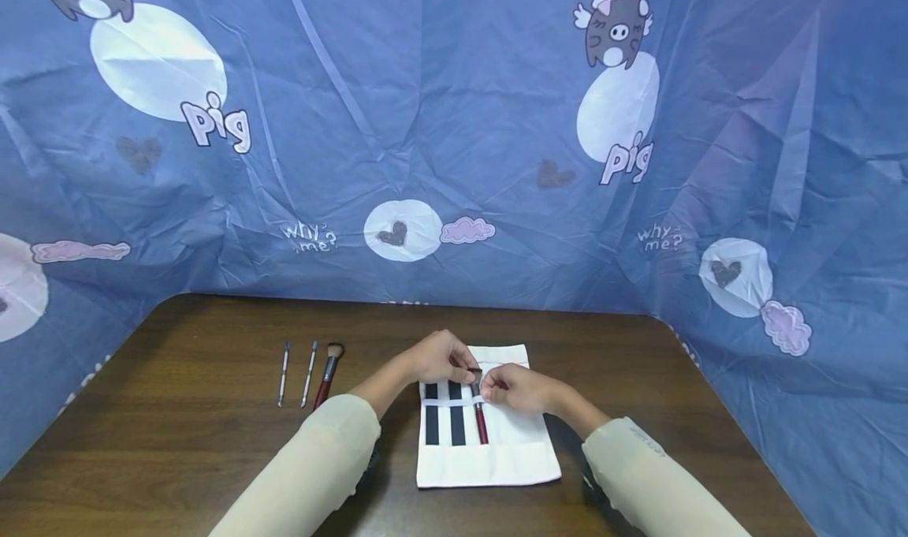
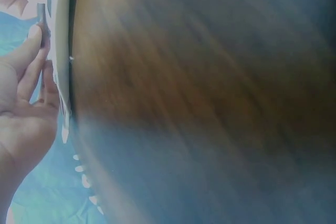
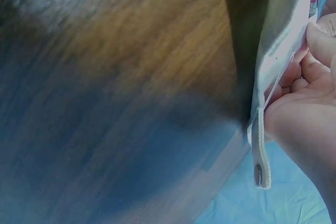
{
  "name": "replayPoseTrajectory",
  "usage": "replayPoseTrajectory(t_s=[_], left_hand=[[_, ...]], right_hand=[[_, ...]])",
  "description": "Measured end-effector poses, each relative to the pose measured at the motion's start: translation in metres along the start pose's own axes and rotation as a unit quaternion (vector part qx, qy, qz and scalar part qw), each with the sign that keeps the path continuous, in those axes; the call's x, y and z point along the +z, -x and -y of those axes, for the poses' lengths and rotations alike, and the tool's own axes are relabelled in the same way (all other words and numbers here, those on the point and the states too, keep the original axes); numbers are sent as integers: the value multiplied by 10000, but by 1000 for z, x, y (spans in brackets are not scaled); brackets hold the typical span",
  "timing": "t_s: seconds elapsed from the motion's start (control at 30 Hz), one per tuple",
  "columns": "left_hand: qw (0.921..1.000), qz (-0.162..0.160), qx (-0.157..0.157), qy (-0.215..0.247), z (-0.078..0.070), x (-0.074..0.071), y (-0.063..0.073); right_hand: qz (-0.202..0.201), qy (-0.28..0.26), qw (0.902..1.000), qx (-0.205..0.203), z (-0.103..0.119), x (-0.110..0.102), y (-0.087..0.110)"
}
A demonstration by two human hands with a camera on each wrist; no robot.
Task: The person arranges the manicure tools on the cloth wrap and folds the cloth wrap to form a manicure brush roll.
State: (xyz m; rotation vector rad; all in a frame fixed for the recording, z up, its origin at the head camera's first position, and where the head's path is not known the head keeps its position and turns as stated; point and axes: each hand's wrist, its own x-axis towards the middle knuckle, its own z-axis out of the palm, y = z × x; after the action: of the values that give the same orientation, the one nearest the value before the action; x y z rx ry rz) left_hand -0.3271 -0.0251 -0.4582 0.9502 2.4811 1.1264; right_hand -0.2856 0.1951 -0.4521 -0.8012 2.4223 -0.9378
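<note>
A red-handled brush (image 1: pixel 481 425) lies on a white roll (image 1: pixel 489 466), lower centre of the head frame, on the worktop (image 1: pixel 177 419); the left hand (image 1: pixel 441 357) pinches its bristle end; the right hand (image 1: pixel 521 388) pinches the roll's elastic band (image 1: pixel 443 402).

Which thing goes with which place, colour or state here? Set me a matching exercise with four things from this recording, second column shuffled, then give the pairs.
Things
1. Brush between the hands
2. Loose brush
3. Case
4. Backdrop

Places, colours and states
A. Lying to the left of the case, beside two thin sticks
B. Blue, printed with pigs and lettering
C. Pinched near its dark end by the left hand
D. White, spread open on the table

Pairs: 1-C, 2-A, 3-D, 4-B
</note>
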Motion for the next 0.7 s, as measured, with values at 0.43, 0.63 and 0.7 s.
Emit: replayPoseTrajectory(t_s=[0.43, 0.63, 0.7], left_hand=[[10000, 47, -52, -55, -1, 0, 2], [10000, 78, -11, -17, -2, 1, 2], [10000, 72, -20, -3, -3, 0, 2]], right_hand=[[-179, 18, 9998, -92, -2, 2, 0], [-225, 178, 9992, -276, -6, -4, 6], [-255, 234, 9988, -336, -6, -7, 7]])
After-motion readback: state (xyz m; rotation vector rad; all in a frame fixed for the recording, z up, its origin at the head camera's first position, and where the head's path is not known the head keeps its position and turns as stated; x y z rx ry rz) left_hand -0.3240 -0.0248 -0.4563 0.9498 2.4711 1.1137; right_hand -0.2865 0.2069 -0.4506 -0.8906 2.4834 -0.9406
